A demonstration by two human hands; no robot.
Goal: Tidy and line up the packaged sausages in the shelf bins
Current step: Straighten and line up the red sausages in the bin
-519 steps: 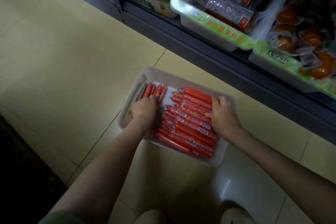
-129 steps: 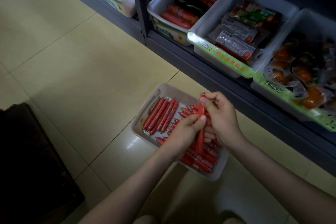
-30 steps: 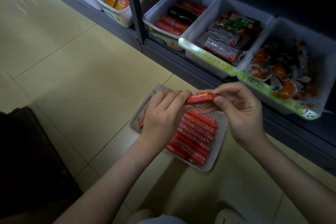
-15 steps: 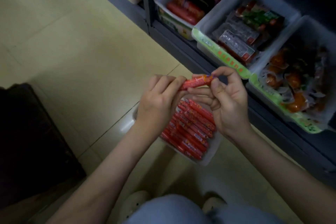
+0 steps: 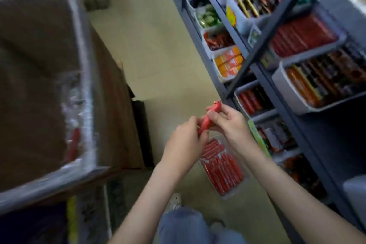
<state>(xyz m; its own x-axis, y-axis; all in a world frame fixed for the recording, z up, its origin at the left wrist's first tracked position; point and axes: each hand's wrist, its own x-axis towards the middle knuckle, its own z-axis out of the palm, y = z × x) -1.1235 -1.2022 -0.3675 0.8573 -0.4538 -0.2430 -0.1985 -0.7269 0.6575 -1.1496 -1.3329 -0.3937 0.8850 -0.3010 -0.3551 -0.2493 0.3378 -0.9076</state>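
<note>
I hold one red packaged sausage (image 5: 208,118) in the air with both hands. My left hand (image 5: 183,143) grips its lower end and my right hand (image 5: 230,123) pinches its upper end. Below my hands, a white bin (image 5: 244,181) sits on the floor and holds several red sausages (image 5: 221,170) lying in rows. The frame is blurred.
A dark metal shelf rack (image 5: 263,31) runs along the right with several white bins of sausages and snacks, one full of red sausages (image 5: 303,35). A large brown cardboard box (image 5: 39,77) with taped edges fills the left. Beige tiled floor (image 5: 154,45) lies between them.
The view has swung up and left, so the box and upper shelves now show. Both hands still hold the sausage, which has tilted from near level to steeply upward.
</note>
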